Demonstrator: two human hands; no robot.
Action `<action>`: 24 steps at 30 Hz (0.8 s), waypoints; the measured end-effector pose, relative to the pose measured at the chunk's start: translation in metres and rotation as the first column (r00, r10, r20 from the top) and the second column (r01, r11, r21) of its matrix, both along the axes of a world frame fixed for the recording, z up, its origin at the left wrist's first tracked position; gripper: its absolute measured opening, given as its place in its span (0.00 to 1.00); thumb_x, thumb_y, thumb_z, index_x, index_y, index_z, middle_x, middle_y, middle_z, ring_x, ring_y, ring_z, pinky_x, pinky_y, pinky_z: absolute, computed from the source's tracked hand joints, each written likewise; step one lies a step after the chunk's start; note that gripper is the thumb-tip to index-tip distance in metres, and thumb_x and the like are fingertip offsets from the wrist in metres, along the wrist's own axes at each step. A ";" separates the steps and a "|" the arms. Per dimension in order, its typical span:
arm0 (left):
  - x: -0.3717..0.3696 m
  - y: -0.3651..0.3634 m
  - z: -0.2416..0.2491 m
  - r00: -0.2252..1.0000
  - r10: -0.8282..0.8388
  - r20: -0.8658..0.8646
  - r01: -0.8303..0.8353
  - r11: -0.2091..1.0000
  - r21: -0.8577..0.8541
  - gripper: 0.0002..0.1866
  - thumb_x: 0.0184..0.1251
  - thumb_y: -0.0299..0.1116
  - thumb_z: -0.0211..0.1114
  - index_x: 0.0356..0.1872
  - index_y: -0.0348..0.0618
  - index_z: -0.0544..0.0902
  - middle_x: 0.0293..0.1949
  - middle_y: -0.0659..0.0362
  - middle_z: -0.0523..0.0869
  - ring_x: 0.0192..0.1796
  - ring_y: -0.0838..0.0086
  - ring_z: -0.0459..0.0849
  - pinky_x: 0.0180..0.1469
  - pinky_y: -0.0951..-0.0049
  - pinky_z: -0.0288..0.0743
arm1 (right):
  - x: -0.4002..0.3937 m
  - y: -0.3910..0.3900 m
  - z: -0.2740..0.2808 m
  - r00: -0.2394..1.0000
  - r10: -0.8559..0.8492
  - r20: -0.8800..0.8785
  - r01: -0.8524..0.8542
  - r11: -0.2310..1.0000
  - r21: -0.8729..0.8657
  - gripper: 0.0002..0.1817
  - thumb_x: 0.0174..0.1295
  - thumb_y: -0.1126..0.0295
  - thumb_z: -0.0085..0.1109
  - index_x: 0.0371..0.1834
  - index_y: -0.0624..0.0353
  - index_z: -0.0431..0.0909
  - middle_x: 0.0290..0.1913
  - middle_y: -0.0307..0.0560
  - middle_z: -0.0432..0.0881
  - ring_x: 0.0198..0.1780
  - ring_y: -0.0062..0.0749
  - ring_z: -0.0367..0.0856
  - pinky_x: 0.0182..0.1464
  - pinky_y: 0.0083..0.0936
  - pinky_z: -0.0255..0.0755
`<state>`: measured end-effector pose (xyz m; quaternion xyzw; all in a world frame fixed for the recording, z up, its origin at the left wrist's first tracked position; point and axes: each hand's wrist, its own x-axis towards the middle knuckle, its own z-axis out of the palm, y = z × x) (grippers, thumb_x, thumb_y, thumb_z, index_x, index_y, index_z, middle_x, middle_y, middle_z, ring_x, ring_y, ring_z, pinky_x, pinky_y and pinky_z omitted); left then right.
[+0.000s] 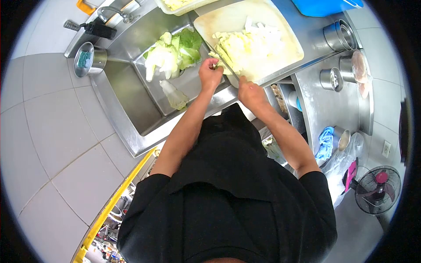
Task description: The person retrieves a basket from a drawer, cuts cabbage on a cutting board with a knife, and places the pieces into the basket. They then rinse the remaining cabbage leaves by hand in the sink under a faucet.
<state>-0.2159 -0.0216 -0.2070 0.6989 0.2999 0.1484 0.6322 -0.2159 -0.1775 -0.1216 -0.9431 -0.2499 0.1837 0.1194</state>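
Note:
My right hand (252, 94) is wrapped round the handle of a knife (229, 68), whose blade lies across the near left corner of a white cutting board (289, 39). Chopped pale cabbage (258, 46) is heaped on the board, to the right of the blade. Just left of the blade, my left hand (211, 74) has its fingers curled at a small piece of cabbage (215, 65) by the board's edge. Leafy cabbage (169, 55) lies in the steel sink, with one loose leaf (174, 95) nearer to me.
The sink (118, 94) has a faucet (125, 17) at its back. A tub of cut cabbage (177, 4) and a blue container (324, 6) stand behind the board. Metal pots (335, 37), a blue cloth (325, 142) and a fan (378, 188) are at the right.

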 end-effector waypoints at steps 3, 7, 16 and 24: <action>-0.001 -0.003 -0.007 1.000 -0.001 0.009 0.001 1.000 -0.028 0.12 0.48 0.22 0.65 0.37 0.37 0.81 0.32 0.61 0.83 0.30 0.81 0.77 0.34 0.79 0.72 | -0.006 -0.003 -0.028 0.998 -0.016 0.060 0.011 0.997 0.080 0.13 0.61 0.73 0.40 0.43 0.69 0.70 0.26 0.66 0.80 0.31 0.62 0.82 0.35 0.51 0.76; -0.003 -0.005 -0.001 0.997 0.008 0.077 -0.001 0.995 -0.095 0.13 0.50 0.20 0.64 0.39 0.37 0.79 0.33 0.61 0.82 0.32 0.80 0.77 0.36 0.80 0.72 | -0.002 -0.012 -0.036 0.993 -0.006 0.118 -0.005 0.995 0.096 0.12 0.61 0.72 0.40 0.41 0.69 0.69 0.25 0.65 0.80 0.30 0.62 0.81 0.35 0.51 0.76; 0.020 -0.014 0.019 0.979 0.157 0.133 -0.110 0.946 -0.306 0.21 0.61 0.26 0.59 0.57 0.33 0.72 0.48 0.53 0.80 0.49 0.69 0.77 0.54 0.73 0.70 | 0.071 -0.066 0.020 0.924 -0.284 0.257 0.268 0.959 0.095 0.13 0.63 0.61 0.50 0.46 0.55 0.71 0.26 0.61 0.81 0.32 0.58 0.82 0.35 0.50 0.76; 0.054 -0.067 0.048 0.991 0.051 -0.126 -0.015 0.961 0.275 0.38 0.65 0.46 0.56 0.70 0.34 0.54 0.70 0.30 0.48 0.72 0.42 0.47 0.72 0.53 0.42 | 0.209 -0.145 -0.046 0.741 -0.396 0.542 0.348 0.917 0.193 0.11 0.56 0.60 0.58 0.35 0.54 0.80 0.28 0.57 0.82 0.35 0.50 0.83 0.37 0.45 0.76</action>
